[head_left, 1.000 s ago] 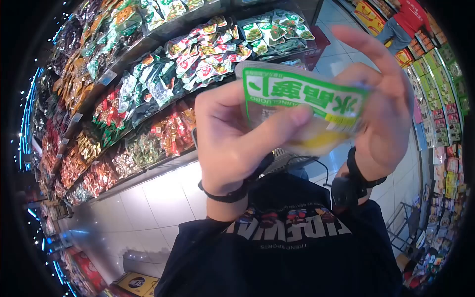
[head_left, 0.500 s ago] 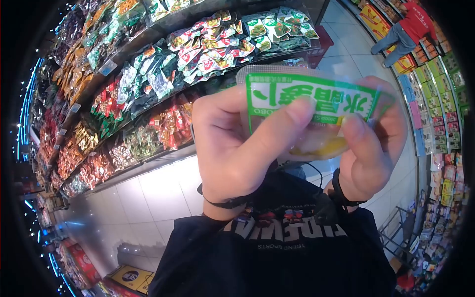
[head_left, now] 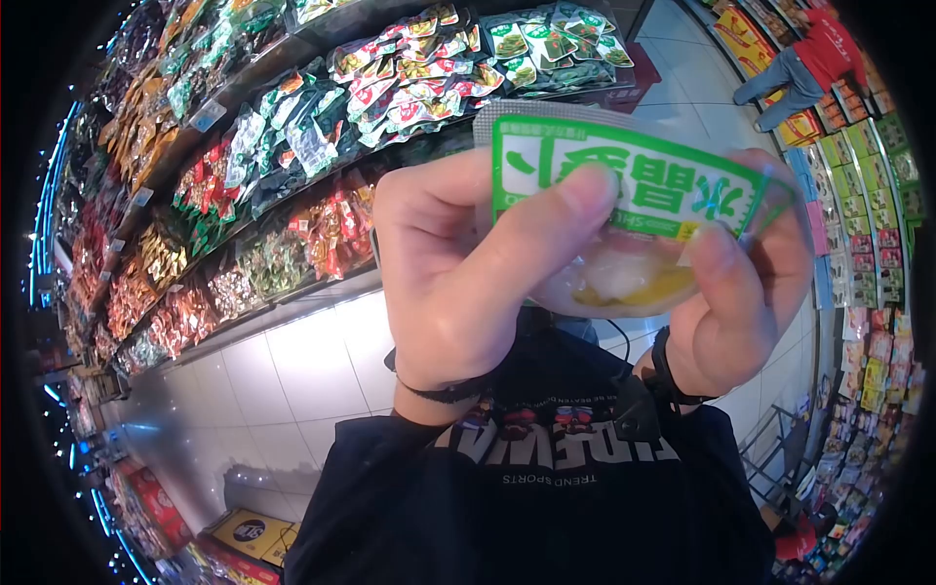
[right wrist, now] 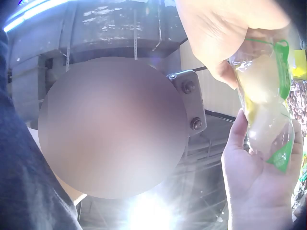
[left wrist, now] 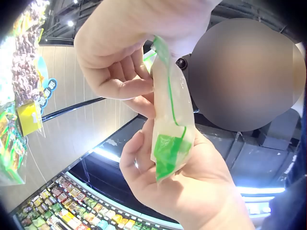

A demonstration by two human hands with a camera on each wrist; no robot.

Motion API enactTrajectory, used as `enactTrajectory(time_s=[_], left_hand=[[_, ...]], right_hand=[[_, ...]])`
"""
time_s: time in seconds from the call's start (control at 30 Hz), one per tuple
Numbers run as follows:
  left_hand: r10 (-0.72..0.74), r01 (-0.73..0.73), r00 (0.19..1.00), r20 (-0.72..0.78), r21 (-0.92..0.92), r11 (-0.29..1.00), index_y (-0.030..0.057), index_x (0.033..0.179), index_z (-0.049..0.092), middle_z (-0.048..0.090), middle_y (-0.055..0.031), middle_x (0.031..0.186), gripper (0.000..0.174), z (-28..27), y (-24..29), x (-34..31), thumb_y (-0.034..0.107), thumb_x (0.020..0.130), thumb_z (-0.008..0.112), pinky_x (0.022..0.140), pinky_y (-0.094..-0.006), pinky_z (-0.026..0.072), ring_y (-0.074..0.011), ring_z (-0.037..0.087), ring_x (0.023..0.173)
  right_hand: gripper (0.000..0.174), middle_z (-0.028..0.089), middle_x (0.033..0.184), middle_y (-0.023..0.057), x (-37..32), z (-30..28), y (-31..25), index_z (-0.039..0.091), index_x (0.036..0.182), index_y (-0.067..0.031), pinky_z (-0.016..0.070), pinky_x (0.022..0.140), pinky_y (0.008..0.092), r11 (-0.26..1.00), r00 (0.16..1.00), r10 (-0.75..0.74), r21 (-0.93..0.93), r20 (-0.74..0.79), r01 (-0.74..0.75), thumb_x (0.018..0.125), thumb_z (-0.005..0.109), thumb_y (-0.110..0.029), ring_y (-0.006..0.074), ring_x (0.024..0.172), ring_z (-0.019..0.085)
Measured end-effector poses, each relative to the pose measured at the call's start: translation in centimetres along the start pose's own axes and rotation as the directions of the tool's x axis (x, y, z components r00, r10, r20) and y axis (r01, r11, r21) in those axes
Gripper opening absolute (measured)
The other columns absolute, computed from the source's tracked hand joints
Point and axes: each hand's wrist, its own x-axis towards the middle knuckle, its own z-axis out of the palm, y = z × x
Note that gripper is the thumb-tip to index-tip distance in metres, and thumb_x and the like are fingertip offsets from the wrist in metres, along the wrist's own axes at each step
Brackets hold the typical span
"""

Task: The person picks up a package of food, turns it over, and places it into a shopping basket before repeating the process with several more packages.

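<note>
In the head view, both hands hold up a clear, plump packet of radish (head_left: 624, 278) in front of the chest. Its green-bordered white label reads upside down, and pale and yellow contents show below. My left hand (head_left: 448, 263) grips the left end, thumb across the label and fingers behind. At the other end my right hand (head_left: 741, 292) pinches it, thumb on the front by the lower label edge. Edge-on in the left wrist view, the packet (left wrist: 172, 100) stands between the two hands. The right wrist view shows the clear side of the packet (right wrist: 266, 100).
Sloping shelves of bagged snacks (head_left: 419, 73) run along the left and far side. Across the tiled aisle (head_left: 673, 97) stand more product racks (head_left: 863, 205). A person in a red shirt (head_left: 819, 63) is at the upper right. A yellow box (head_left: 249, 536) lies lower left.
The right hand, earlier blurred with a finger raised, has closed its thumb and fingers on the packet's right end. The packet has shifted slightly up and right. The left hand keeps its grip.
</note>
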Motion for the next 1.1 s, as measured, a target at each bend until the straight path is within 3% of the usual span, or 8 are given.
enactTrajectory(time_s=[0.27,0.33,0.47,0.53,1.1], left_hand=[[-0.033,0.033,0.999,-0.002,-0.001,0.999,-0.0072,0.078,0.062,0.064,-0.0155,0.076,0.017,0.3,-0.1,0.0,0.006,0.077,0.05,0.061,-0.0227,0.047,-0.0155,0.061,0.063],[-0.026,0.026,1.0,0.005,-0.026,0.999,-0.005,0.083,0.065,0.064,-0.0073,0.077,0.012,0.2,-0.3,0.0,0.003,0.078,0.058,0.063,-0.0208,0.0434,-0.0074,0.056,0.066],[-0.016,0.016,1.0,0.006,-0.025,1.0,-0.0049,0.081,0.065,0.064,-0.0068,0.076,0.012,0.0,-0.5,0.1,0.004,0.077,0.058,0.063,-0.0204,0.0428,-0.007,0.055,0.066],[-0.112,0.112,0.994,-0.001,0.019,0.994,-0.0048,0.08,0.065,0.063,-0.0064,0.075,0.012,-0.1,-0.3,0.1,0.005,0.077,0.058,0.062,-0.02,0.0422,-0.0067,0.054,0.065],[-0.031,0.031,0.999,-0.024,-0.014,0.999,-0.0049,0.081,0.065,0.064,-0.0078,0.075,0.011,-0.4,-0.7,0.4,0.003,0.077,0.058,0.062,-0.0202,0.0433,-0.0078,0.056,0.065]], right_hand=[[0.041,0.056,0.095,0.0124,-0.1,-0.6,0.1,0.05,0.107,0.0085,0.0406,0.08,0.0268,1.0,1.0,-0.002,0.008,0.017,0.002,0.072,0.056,-0.012,0.0174,0.085,0.056],[0.041,0.056,0.095,0.0125,-0.1,-0.5,0.2,0.05,0.107,0.0087,0.0405,0.08,0.0267,1.0,1.0,0.011,0.018,0.012,-0.011,0.072,0.056,-0.011,0.0173,0.085,0.056],[0.04,0.056,0.095,0.0124,0.1,-0.4,0.3,0.05,0.106,0.0089,0.0404,0.079,0.0262,1.0,1.0,-0.019,-0.007,0.005,0.019,0.071,0.055,-0.01,0.0163,0.084,0.055],[0.039,0.056,0.094,0.0122,0.1,-0.3,0.4,0.05,0.106,0.0089,0.0404,0.079,0.026,0.999,0.999,-0.037,-0.018,0.01,0.037,0.071,0.055,-0.01,0.016,0.083,0.055],[0.037,0.057,0.088,0.0099,0.3,0.6,0.6,0.05,0.104,0.0066,0.0404,0.076,0.0248,0.999,0.998,-0.028,0.016,-0.061,0.029,0.07,0.059,-0.007,0.0137,0.079,0.054]])
